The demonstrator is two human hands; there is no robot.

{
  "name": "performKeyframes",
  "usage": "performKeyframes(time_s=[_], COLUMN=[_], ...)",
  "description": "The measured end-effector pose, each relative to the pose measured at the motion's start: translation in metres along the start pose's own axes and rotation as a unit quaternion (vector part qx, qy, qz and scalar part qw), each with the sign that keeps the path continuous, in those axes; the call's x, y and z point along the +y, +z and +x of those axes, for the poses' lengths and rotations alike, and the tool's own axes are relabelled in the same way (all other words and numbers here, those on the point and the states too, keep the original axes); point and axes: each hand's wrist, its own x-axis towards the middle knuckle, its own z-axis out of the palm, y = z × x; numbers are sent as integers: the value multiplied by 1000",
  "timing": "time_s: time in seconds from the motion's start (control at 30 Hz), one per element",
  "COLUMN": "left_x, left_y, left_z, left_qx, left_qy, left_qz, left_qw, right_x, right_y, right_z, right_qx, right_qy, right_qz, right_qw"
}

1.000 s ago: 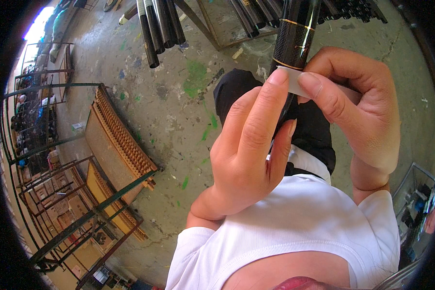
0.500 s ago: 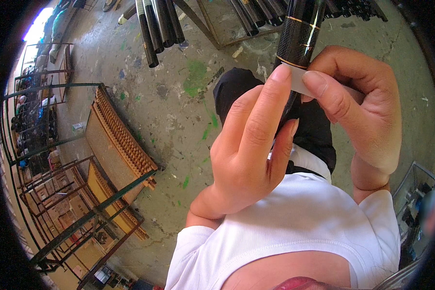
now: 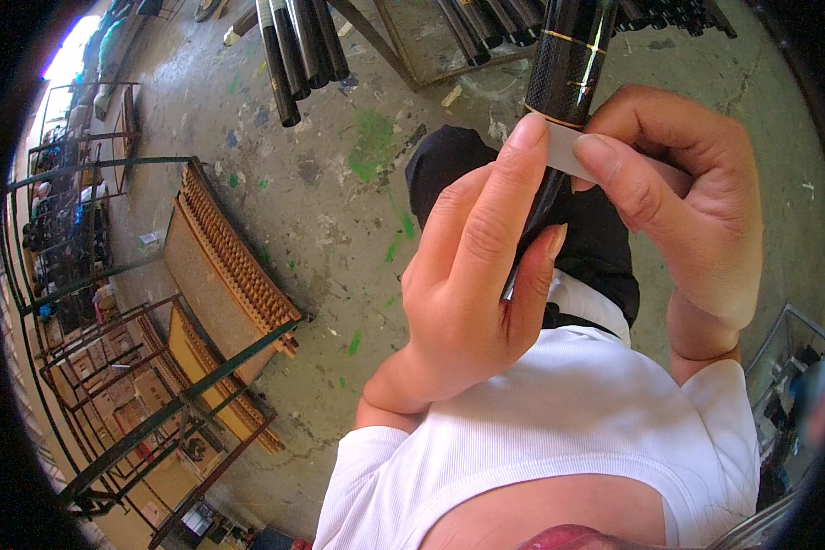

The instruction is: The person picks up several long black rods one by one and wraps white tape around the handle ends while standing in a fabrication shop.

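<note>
A glossy black rod (image 3: 568,81) with thin gold rings and a patterned section slants down between my hands, in front of my lap. My left hand (image 3: 467,275) is wrapped round its lower part from the left, and the index fingertip presses one end of a whitish, see-through strip (image 3: 566,148) against the rod just below a gold ring. On the other side, my right hand (image 3: 687,206) pinches this strip between thumb and bent index finger. Part of the strip shows again behind the right thumb. The left hand's other fingers are partly hidden.
Several black tubes (image 3: 302,55) lie on a metal stand (image 3: 390,41) ahead, more of them farther right. At left, a dark metal rack frame (image 3: 137,163) holds boards with ridged wooden edges (image 3: 234,257). The concrete floor (image 3: 330,229) has green paint stains.
Almost nothing differs. My left index fingertip has shifted slightly up and left, showing a little more of the strip; the right hand keeps its pinch.
</note>
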Motion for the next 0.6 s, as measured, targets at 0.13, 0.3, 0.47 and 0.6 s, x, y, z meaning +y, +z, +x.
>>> performKeyframes(time_s=[0.13, 0.3, 0.47, 0.6], left_x=[-7, 3, 8, 3], left_y=[5, 0, -10, -16], left_z=[-6, 0, -4, -8], left_qx=[28, 15, 4, 17], left_qy=[26, -57, -243, -296], left_qz=[-2, -66, -264, -366], left_qw=[999, 996, 933, 882], right_x=[1, 7, 11, 24], right_y=[1, -1, -10, -38], right_z=[0, 4, 9, 7], right_qx=[-6, -15, -80, -137], right_qy=[-4, -36, 32, 118], right_qz=[3, -37, -56, -93], right_qw=[1000, 999, 995, 979])
